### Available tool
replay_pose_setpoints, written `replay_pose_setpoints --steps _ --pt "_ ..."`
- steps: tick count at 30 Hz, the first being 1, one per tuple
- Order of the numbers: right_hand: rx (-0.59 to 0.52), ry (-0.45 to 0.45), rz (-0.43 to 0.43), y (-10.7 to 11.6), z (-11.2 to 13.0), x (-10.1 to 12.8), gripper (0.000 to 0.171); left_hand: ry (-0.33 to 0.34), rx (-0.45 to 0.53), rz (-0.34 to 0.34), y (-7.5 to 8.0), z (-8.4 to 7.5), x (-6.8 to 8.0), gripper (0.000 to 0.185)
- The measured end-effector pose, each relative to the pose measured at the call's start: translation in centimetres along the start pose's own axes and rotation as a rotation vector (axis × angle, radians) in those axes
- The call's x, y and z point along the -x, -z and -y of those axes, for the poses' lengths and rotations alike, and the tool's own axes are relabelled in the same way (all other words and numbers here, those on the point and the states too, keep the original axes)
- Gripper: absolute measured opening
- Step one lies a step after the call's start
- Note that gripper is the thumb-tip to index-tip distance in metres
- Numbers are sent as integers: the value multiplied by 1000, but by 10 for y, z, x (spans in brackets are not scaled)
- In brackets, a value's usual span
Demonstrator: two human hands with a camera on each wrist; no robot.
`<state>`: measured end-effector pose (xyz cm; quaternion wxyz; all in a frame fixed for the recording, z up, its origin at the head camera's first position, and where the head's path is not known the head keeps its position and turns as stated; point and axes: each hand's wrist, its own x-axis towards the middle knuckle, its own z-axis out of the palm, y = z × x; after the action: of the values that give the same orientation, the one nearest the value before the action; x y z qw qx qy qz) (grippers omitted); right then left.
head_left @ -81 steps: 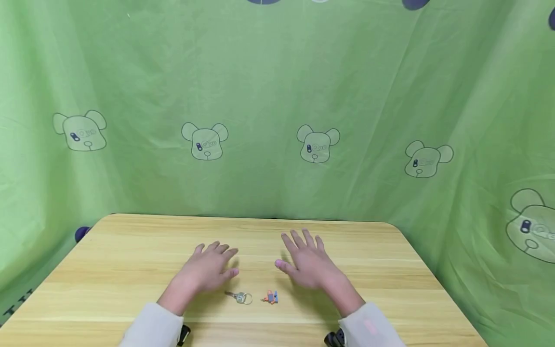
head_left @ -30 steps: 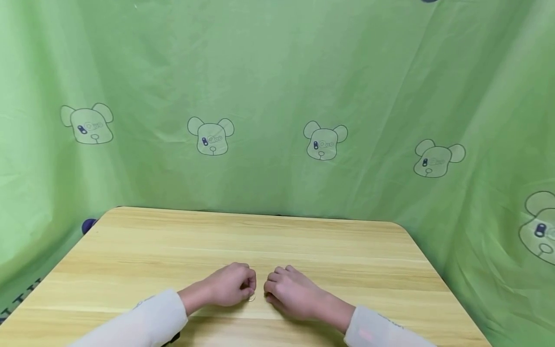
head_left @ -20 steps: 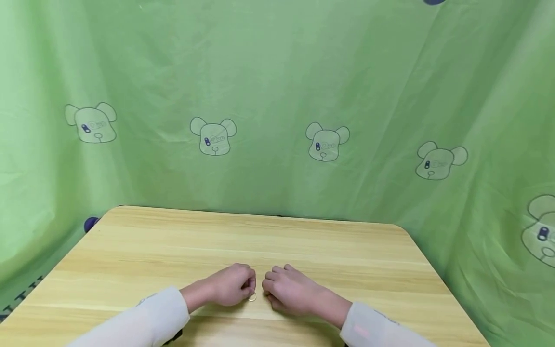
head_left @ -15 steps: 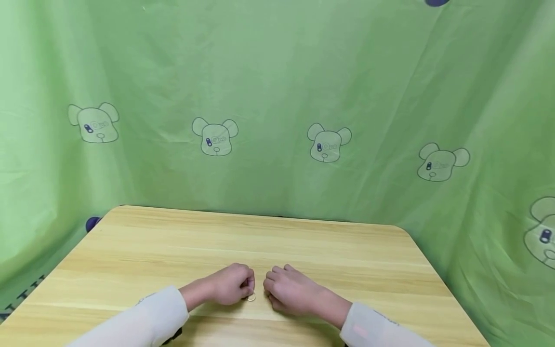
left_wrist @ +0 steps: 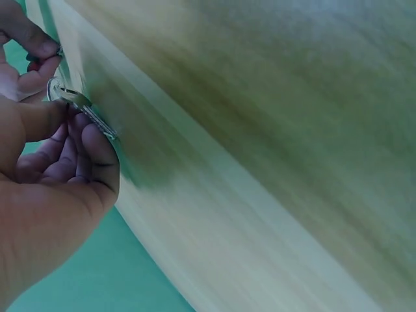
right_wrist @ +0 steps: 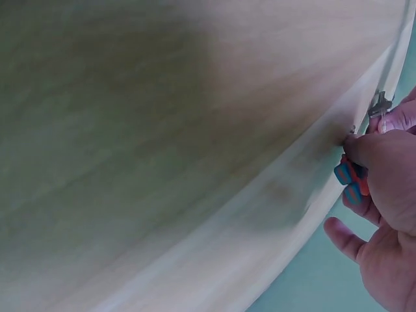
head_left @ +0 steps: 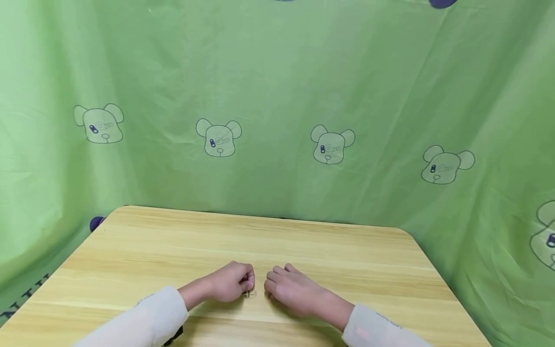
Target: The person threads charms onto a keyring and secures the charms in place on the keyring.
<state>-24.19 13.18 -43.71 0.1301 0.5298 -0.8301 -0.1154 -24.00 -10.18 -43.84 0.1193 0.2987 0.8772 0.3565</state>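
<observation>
My left hand point(head_left: 227, 284) pinches a metal key between thumb and fingers, just above the table. Its ring point(head_left: 253, 293) pokes out toward the right. Seen from the left wrist, the key point(left_wrist: 99, 122) lies along the fingertips, with the key ring point(left_wrist: 53, 90) beyond the thumb. A short way to the right, my right hand point(head_left: 295, 291) grips a small orange and blue charm, hidden under the fingers in the head view. In the right wrist view, the charm point(right_wrist: 351, 182) hangs below the thumb, a bit of small metal fitting point(right_wrist: 353, 130) showing at the thumb tip. The hands are apart.
The pale wooden table point(head_left: 260, 241) has rounded far corners. Behind it and at both sides hangs a green cloth point(head_left: 269, 86) printed with bear heads.
From spread and hovering over the key and charm, both hands have come down, curled and picked them up. Lately the left hand has turned the key slightly, its ring shifting a little.
</observation>
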Motion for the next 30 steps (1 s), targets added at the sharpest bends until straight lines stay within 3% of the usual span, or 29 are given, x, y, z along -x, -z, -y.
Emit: replay_pose_setpoints --steps 7,21,30 --pt "73 7 -12 -4 1 1 5 19 59 -39 0 3 1 12" --pt "-155 -125 -109 5 -9 -5 6 46 158 -172 10 6 0 7" --pt "-228 -194 -191 17 -17 -7 6 88 274 -268 14 4 -1 8"
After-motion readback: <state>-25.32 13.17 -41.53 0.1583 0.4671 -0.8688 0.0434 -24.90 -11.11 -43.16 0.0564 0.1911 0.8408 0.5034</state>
